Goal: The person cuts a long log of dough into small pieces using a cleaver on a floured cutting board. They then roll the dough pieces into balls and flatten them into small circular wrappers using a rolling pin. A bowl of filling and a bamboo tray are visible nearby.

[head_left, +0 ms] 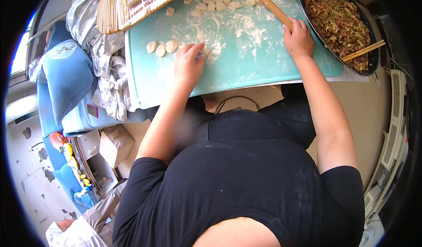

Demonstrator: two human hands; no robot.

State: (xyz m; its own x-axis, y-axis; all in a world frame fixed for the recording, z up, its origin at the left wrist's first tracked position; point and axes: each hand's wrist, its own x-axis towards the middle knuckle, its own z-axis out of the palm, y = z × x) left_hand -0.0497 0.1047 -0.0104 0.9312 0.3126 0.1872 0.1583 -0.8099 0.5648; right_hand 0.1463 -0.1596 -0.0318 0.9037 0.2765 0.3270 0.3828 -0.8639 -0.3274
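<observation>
Left hand (pixel 189 64) presses flat, fingers together, on a small pale dough piece (pixel 205 50) on the floury turquoise worktop (pixel 246 58), pinning it; right hand (pixel 299 38) has fingers clamped on the long wooden rolling pin (pixel 266 3), ready for flattening.

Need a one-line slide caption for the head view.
Left hand presses a dough piece; right hand grips the rolling pin.

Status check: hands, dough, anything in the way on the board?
Left hand pressing a dough piece on the floured board. Right hand gripping the rolling pin. Three dough pieces lie left, apart from the hand.
</observation>
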